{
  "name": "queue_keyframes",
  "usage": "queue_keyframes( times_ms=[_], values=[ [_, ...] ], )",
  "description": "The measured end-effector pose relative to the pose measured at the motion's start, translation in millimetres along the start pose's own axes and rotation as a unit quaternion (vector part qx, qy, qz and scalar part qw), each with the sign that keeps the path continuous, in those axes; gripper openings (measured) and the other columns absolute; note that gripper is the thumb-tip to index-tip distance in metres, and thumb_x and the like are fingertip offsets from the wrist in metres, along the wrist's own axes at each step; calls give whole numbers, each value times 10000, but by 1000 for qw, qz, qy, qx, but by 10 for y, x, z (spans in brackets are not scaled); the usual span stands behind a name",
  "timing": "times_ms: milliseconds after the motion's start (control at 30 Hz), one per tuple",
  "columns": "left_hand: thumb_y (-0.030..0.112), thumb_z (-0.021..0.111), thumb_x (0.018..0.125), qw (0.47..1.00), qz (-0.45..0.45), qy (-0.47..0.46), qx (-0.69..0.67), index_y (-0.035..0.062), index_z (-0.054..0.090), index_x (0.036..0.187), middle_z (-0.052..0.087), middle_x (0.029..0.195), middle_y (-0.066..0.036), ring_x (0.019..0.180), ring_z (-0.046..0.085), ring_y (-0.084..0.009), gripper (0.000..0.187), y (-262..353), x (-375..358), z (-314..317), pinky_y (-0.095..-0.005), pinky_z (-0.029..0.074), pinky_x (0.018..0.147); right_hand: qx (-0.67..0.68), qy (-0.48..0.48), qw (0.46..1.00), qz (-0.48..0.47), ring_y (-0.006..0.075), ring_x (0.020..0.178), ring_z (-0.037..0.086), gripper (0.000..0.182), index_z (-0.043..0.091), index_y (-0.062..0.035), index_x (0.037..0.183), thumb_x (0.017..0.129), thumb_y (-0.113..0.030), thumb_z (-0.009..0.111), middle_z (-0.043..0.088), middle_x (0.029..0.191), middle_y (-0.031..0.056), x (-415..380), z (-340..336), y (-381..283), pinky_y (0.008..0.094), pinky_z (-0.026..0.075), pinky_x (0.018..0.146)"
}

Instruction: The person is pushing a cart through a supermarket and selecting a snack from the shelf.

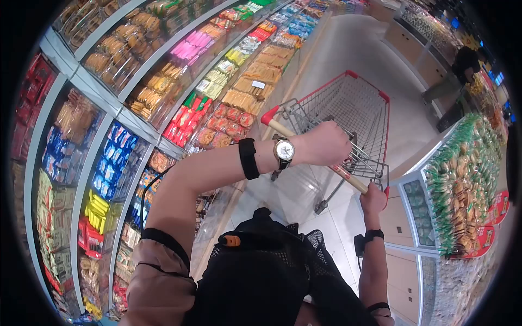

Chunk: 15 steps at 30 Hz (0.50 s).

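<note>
My left hand (328,143) is a closed fist, back of the hand up, raised above the handle (348,177) of a shopping cart; nothing sticks out of it. A wristwatch (284,150) with a white dial and dark strap faces up on that wrist. Behind it, a black band (248,158) wraps the forearm. At the right end of the cart handle, my right hand (373,199) is wrapped round the bar. The wire basket of the shopping cart (348,98), trimmed in red, stretches out ahead of both hands.
Tilted shelf bins of packaged snacks (255,81) line the left side. On the right stands a display counter (429,209) with wrapped goods (470,179). Farther along the right, a person in dark clothing (462,70) stands near another display. A tiled aisle floor (359,43) runs between.
</note>
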<state>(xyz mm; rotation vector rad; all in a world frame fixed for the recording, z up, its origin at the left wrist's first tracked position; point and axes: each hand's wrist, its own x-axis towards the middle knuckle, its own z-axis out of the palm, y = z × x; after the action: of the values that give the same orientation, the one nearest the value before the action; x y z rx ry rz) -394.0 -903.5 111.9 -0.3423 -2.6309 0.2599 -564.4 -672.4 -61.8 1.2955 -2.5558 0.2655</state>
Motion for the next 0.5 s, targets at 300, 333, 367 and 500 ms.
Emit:
queue_keyframes(
  times_ms=[300,333,367,500],
  values=[
    [489,520,795,968,-217,-60,-113,29,588,750,575,719,-141,699,572,-318,467,-914,-639,1261,-410,442,624,-25,-37,998,47,321,595,590,127,550,-104,650,588,-168,641,587,614,116,86,89,12,417,448,560],
    [532,468,810,948,-259,-130,-130,16,602,779,592,740,-161,696,582,-329,534,-987,-695,1299,-417,450,615,-36,-37,997,54,317,585,588,129,546,-105,639,582,-163,646,585,606,117,82,63,-21,414,448,559],
    [575,415,826,920,-302,-198,-152,4,616,808,609,760,-181,692,592,-340,606,-1020,-765,1329,-424,459,606,-50,-41,996,62,314,574,586,133,541,-106,629,576,-158,651,583,597,117,68,58,-46,412,448,558],
    [603,337,842,868,-406,-219,-183,11,645,725,618,686,-181,637,606,-335,677,-846,-961,1360,-436,468,575,-20,21,999,17,319,508,518,160,476,-96,604,531,-86,618,521,542,97,-3,60,-31,435,394,541]
  ],
)
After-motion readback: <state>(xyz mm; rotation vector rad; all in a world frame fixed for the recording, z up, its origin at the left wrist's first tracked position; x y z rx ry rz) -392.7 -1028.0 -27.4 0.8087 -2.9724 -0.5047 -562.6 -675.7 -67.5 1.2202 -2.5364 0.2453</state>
